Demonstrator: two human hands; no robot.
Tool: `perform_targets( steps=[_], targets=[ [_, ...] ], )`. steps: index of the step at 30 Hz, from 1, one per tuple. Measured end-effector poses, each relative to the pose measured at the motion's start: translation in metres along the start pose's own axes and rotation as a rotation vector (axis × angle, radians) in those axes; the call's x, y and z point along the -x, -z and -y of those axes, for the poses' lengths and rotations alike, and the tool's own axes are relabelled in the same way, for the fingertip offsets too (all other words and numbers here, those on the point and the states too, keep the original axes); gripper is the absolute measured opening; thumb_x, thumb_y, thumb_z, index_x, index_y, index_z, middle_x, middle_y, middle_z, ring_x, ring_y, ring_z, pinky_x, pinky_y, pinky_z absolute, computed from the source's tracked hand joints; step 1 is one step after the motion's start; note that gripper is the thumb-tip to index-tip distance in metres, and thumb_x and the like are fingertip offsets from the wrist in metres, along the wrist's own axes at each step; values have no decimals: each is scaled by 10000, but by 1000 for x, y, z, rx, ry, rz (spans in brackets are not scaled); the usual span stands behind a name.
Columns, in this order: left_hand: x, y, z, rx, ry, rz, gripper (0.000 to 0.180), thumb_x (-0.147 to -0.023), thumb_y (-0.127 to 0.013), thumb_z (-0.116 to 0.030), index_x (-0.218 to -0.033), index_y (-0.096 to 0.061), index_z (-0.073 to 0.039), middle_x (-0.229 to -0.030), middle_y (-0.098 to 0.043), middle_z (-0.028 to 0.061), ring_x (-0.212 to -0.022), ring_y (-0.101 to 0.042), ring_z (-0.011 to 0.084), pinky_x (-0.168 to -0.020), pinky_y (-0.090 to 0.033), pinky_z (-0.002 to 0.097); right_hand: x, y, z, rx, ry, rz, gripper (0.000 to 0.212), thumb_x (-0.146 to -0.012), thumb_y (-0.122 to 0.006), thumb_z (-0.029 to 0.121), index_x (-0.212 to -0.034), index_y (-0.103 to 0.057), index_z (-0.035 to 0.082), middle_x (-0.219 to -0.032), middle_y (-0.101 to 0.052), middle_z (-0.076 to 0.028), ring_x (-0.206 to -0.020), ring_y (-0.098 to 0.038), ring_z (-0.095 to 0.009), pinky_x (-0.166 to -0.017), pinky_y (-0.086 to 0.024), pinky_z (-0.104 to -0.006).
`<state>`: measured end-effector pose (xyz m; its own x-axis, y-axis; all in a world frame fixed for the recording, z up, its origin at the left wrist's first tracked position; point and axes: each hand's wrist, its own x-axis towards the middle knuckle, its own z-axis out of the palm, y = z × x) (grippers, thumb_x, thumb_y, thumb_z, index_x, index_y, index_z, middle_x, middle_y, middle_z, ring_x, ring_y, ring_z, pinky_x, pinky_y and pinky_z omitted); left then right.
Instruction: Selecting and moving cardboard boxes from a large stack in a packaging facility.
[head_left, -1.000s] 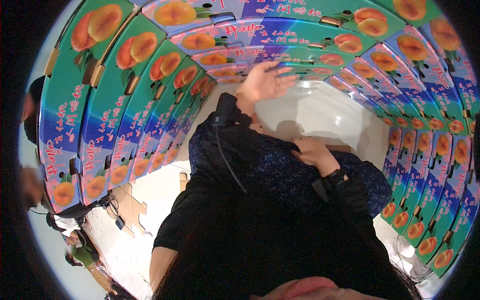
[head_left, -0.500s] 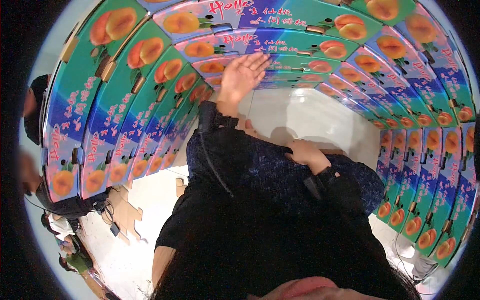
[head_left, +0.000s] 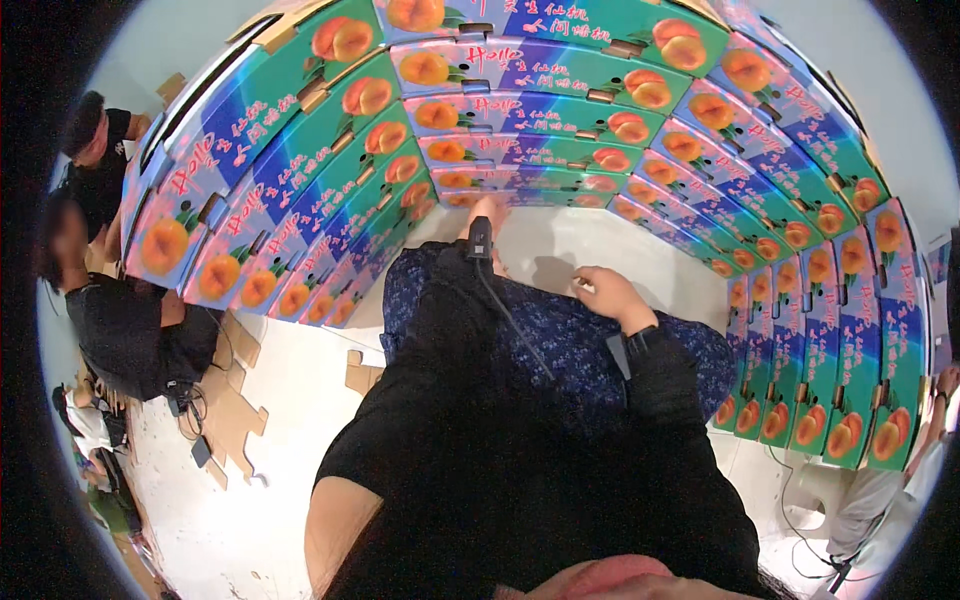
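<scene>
Stacked cardboard fruit boxes point(head_left: 545, 82), printed with peaches in green, blue and pink, rise in front of me. My left hand point(head_left: 487, 212) is low by the bottom boxes of that stack. A black device point(head_left: 480, 238) with a cable sits at its wrist and hides most of the hand, so its fingers do not show. Over my lap, my right hand point(head_left: 612, 296) has its fingers curled in, thumb side toward the left. Whether anything small lies inside it is hidden. A dark band point(head_left: 640, 340) is on its wrist. Beneath both arms is dark blue patterned cloth point(head_left: 540, 340).
More peach boxes form a left stack point(head_left: 270, 190) and a right stack point(head_left: 800, 350). White floor point(head_left: 660, 245) lies between. At left are people in dark clothes point(head_left: 130, 330), cut cardboard pieces point(head_left: 235, 400) and cables. Another person's light trousers point(head_left: 865, 510) show at lower right.
My left hand, open and raised before the front boxes earlier, has dropped lower. My right hand has lifted slightly off my lap. The whole view has shifted, showing more people at left.
</scene>
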<state>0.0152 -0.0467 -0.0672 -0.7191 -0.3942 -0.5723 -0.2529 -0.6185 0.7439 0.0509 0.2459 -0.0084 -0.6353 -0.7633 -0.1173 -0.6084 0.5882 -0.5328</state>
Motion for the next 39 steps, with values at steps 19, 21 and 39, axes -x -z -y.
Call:
perform_targets(
  steps=[19, 21, 39],
  targets=[
    [1, 58, 114, -1521, -591, 719, 459, -821, -448, -430, -878, -669, -32, -811, -636, 164, -757, -602, 315, -711, -469, 401, 13, -28, -37, 185, -576, 318, 471, -785, -551, 352, -1083, -655, 3, -1168, -607, -232, -1085, -581, -395, -932, -444, -437],
    [17, 52, 106, -1433, -586, 729, 561, -803, -427, -535, -878, -672, -35, -810, -642, 173, -744, -602, 327, -708, -472, 415, 16, -23, -25, 186, -595, 317, 479, -791, -534, 356, -1093, -652, 4, -1184, -598, -233, -1097, -574, -397, -942, -438, -432],
    [79, 16, 72, -1718, -447, 772, 400, -800, -622, -359, -1078, -694, -81, -1059, -682, 125, -1012, -622, 278, -886, -453, 360, 26, -29, -21, 224, -609, 243, 422, -802, -454, 268, -1063, -667, 15, -1197, -585, -233, -1119, -555, -403, -961, -420, -421]
  ],
)
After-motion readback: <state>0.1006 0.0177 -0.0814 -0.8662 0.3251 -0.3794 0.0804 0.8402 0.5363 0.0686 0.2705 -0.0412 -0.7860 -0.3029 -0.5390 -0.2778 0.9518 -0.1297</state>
